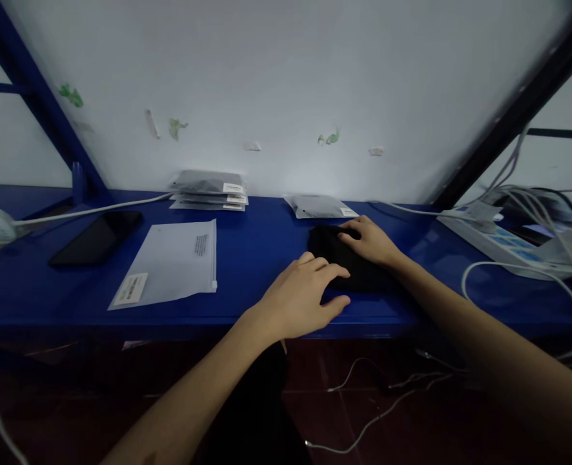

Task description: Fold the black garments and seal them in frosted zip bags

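A folded black cloth (363, 268) lies on the blue tabletop, right of the middle. My right hand (370, 240) grips its far side, with the fingers curled onto the fabric. My left hand (305, 290) is at the cloth's near left edge, its thumb and fingers apart; the fingertips reach over the dark fabric, and whether they touch it is unclear. Farther left, a frosted zip bag (172, 258) with a barcode label lies flat. Just behind the cloth is a filled frosted bag (317, 206) holding something dark.
Several filled bags (208, 184) are stacked near the wall. A black phone (97, 237) lies at the left, beside a white cable. A power strip (501, 248) with tangled cables occupies the right side. Loose white cables (373, 420) trail across the floor below the table's front edge.
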`<state>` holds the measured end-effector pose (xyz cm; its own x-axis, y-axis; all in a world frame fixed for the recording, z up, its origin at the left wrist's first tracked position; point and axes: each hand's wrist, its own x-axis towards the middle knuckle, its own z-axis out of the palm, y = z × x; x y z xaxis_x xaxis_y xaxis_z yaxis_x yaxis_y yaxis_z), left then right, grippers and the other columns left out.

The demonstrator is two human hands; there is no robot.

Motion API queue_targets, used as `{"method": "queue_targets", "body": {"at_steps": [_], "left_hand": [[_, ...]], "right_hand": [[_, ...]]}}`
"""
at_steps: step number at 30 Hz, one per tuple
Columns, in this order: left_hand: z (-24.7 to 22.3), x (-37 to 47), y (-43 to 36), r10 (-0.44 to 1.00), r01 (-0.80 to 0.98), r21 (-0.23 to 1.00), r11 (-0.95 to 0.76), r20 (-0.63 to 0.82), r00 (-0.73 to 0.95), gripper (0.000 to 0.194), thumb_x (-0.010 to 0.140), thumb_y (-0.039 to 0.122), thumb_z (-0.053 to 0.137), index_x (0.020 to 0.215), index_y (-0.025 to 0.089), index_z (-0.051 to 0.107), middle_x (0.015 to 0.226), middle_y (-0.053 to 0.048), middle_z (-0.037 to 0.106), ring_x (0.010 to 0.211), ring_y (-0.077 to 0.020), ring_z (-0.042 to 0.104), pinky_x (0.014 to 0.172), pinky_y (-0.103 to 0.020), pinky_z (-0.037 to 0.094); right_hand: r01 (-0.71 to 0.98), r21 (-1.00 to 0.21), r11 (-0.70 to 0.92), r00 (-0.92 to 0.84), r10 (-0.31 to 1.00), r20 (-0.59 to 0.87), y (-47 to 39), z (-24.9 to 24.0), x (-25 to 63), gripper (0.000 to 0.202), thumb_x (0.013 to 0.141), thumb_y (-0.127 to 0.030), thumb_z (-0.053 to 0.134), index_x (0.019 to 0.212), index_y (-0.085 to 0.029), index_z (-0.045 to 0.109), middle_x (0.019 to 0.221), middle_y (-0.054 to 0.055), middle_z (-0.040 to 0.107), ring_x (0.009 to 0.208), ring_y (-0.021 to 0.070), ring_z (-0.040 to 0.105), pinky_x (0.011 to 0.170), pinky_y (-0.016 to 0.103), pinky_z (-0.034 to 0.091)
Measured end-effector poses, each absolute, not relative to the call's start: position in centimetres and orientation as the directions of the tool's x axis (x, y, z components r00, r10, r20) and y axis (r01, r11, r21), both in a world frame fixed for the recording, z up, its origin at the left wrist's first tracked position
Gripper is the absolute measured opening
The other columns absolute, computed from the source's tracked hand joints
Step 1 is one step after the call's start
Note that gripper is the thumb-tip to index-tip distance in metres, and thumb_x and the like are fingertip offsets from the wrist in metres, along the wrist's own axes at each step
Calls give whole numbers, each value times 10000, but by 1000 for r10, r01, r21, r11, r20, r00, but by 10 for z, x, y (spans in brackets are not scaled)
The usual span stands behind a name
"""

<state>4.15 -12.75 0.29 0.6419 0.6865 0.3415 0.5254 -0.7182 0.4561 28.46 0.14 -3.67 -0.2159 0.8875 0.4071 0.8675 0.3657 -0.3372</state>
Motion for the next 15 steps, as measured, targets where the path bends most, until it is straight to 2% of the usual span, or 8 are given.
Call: {"method": "queue_targets", "body": {"at_steps": [4,8,12,15], "left_hand": [[1,41,-127,691,536,445,-717,353,631,293,930,311,611,1198,191,631,1073,-58,677,1067,-238,548,939,-396,492],[0,42,-126,709,550,452,-702,369,601,226,941,305,597,1128,190,653,1006,-50,673,1027,-229,551,903,-381,497],[-1,43,-125,728,574,449,-685,393,561,131,946,268,584,995,190,677,922,-31,666,954,-214,545,851,-360,493],[-1,43,-124,756,612,445,-654,414,507,137,947,255,579,875,191,676,847,-23,650,898,-209,532,798,-349,483]], "right_hand": [[849,-373,374,-194,878,437,1,-35,282,377,928,-407,450,1022,-177,733,1084,134,691,1149,279,576,1047,429,406],[851,-405,335,-152,895,420,2,-31,282,482,977,-398,321,782,-191,710,943,123,723,1062,280,617,986,420,423],[862,-392,322,-138,892,430,1,-30,282,400,932,-449,434,818,-199,725,955,113,735,1030,287,639,949,423,437],[840,-410,354,-156,883,444,-1,-29,281,378,894,-510,509,803,-215,726,924,93,743,983,279,656,929,426,452]]}}
